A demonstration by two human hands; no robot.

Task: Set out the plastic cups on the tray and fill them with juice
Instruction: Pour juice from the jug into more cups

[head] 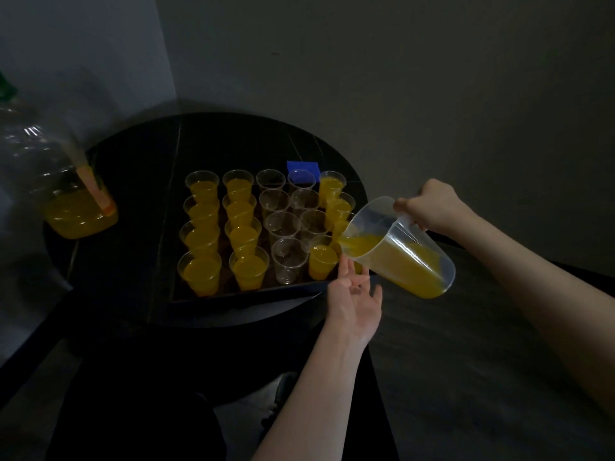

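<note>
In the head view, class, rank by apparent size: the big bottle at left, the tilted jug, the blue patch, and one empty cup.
1. Big bottle
2. Jug, though nearness to the camera may enlarge it
3. Empty cup
4. Blue patch, partly hidden by cups

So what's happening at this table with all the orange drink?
A person is filling plastic cups on a dark tray with juice. Their right hand grips the handle of a clear jug, tipped toward the cups at the tray's right side, while the left hand waits open, palm up, just under its spout. The two left columns of cups are full, as are several on the right; the seven empty cups stand in the middle. A big bottle with some juice left stands at the left.
</note>
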